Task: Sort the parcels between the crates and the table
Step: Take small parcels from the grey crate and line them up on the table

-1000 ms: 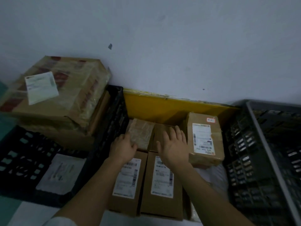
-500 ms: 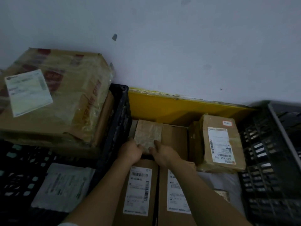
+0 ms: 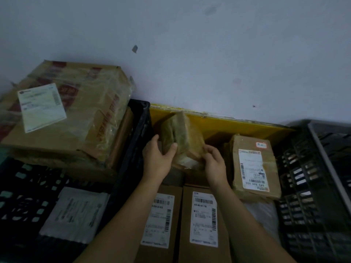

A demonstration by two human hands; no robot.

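Gripping a small tape-wrapped parcel (image 3: 182, 137) from both sides, a person's left hand (image 3: 158, 158) and right hand (image 3: 214, 164) hold it tilted above the yellow crate (image 3: 237, 128), fingers curled around its edges. Two labelled boxes (image 3: 201, 221) lie below; another labelled parcel (image 3: 254, 166) rests just right.

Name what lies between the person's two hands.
In the head view, a small tape-wrapped parcel sits tilted between the left hand and right hand, gripped by both.

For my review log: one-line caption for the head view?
Both hands, left hand and right hand, hold a small taped parcel tilted above two labelled boxes.
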